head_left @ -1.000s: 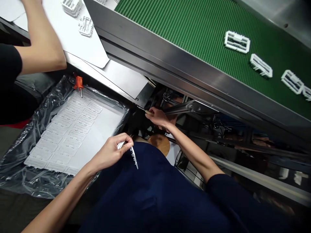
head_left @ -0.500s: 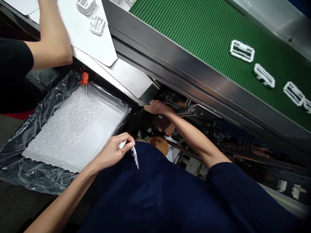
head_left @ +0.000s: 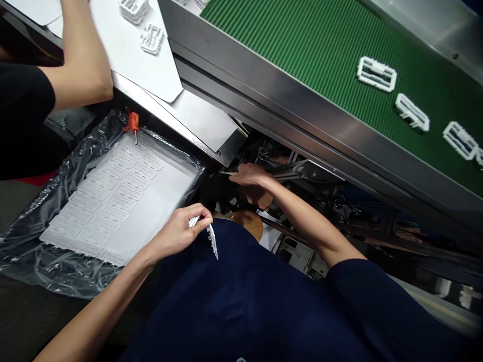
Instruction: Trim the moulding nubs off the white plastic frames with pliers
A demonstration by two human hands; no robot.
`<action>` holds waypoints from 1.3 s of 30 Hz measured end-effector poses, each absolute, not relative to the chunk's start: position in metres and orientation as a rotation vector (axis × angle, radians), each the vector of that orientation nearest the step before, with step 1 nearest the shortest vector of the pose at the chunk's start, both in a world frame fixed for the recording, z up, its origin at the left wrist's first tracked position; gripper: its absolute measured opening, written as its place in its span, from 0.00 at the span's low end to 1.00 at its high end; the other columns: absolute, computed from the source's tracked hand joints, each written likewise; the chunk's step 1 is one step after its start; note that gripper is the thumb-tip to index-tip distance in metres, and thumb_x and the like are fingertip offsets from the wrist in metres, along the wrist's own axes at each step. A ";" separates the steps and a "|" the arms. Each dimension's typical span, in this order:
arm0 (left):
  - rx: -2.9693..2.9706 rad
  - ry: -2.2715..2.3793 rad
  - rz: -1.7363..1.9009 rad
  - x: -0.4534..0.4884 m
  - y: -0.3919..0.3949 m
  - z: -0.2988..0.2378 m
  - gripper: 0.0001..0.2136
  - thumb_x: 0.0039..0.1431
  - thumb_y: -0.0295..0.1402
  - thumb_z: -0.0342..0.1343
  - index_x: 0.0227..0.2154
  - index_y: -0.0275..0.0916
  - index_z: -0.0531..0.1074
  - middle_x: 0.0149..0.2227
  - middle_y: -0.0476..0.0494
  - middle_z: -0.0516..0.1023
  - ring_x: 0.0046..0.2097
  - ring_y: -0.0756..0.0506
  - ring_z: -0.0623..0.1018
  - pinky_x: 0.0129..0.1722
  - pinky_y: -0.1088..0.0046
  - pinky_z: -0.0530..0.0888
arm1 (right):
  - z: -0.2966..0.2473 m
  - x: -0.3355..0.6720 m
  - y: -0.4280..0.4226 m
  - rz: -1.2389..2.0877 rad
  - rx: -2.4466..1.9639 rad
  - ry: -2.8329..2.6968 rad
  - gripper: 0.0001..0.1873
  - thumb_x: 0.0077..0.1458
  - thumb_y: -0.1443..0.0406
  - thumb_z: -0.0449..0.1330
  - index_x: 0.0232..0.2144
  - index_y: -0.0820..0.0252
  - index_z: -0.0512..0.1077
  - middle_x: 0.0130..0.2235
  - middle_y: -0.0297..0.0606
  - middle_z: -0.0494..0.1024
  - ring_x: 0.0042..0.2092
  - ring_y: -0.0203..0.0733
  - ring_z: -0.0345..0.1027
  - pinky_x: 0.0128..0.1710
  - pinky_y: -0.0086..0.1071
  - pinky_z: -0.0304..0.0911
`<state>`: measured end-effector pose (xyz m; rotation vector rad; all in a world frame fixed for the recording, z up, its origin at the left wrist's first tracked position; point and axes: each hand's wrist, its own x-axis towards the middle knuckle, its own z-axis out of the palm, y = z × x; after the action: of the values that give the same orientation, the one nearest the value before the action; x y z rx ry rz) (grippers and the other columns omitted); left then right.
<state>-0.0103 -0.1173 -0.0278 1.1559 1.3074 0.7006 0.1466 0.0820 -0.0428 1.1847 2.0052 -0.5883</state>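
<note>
My left hand [head_left: 184, 226] is closed, with a white plastic frame part [head_left: 213, 242] pinched between thumb and fingers in front of my dark blue shirt. Some of the white plastic is covered by the fingers. My right hand [head_left: 251, 174] is closed round a slim tool with a pale handle and a thin metal tip [head_left: 228, 173], just beyond the corner of the metal-edged table. The tool's exact kind cannot be made out. Left of my left hand, flat white parts [head_left: 109, 201] lie in overlapping rows in a box lined with clear plastic [head_left: 68, 281].
A green conveyor belt [head_left: 287, 40] carries several white frame parts [head_left: 376, 74]. White sheets [head_left: 151, 75] cover the table, with stacked parts [head_left: 134, 10] on top. An orange-handled tool [head_left: 133, 123] sits at the box's rim. Another person's arm [head_left: 85, 55] reaches over the table. A round wooden stool [head_left: 247, 224] stands below.
My right hand has drawn slightly right and down from the table corner, and more of its slim tool shows. My left hand has barely moved, still holding the white part.
</note>
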 end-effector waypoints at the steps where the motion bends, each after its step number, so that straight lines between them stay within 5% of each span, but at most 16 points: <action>1: 1.164 1.300 0.694 -0.010 -0.116 -0.027 0.11 0.61 0.39 0.50 0.28 0.39 0.69 0.32 0.46 0.72 0.35 0.45 0.71 0.38 0.68 0.66 | -0.040 0.146 0.080 -0.602 1.176 2.037 0.28 0.54 0.49 0.50 0.46 0.64 0.71 0.49 0.54 0.73 0.51 0.57 0.67 0.46 0.41 0.61; 10: 1.193 1.272 0.678 -0.016 -0.115 -0.025 0.10 0.61 0.39 0.51 0.30 0.38 0.70 0.33 0.47 0.73 0.36 0.45 0.72 0.39 0.68 0.66 | 0.012 0.198 0.047 -1.037 0.772 2.275 0.21 0.54 0.53 0.55 0.46 0.58 0.69 0.38 0.38 0.75 0.35 0.40 0.68 0.32 0.28 0.57; 22: 1.276 1.252 0.668 -0.010 -0.106 -0.020 0.09 0.62 0.37 0.50 0.30 0.39 0.68 0.31 0.48 0.71 0.35 0.47 0.71 0.36 0.69 0.65 | 0.049 0.209 0.020 -1.005 0.616 2.393 0.21 0.53 0.56 0.56 0.47 0.60 0.68 0.39 0.40 0.72 0.39 0.44 0.67 0.37 0.32 0.59; 39: 1.259 1.275 0.657 -0.010 -0.104 -0.018 0.10 0.62 0.38 0.49 0.29 0.39 0.68 0.31 0.47 0.72 0.35 0.46 0.71 0.36 0.69 0.66 | 0.062 0.196 0.029 -0.779 0.475 2.426 0.20 0.54 0.56 0.54 0.47 0.59 0.69 0.37 0.41 0.72 0.35 0.43 0.66 0.32 0.32 0.55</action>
<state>-0.0097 -0.1040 -0.0175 1.2589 1.2755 0.6568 0.1959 0.0295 0.0620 0.4755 2.4263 -0.7790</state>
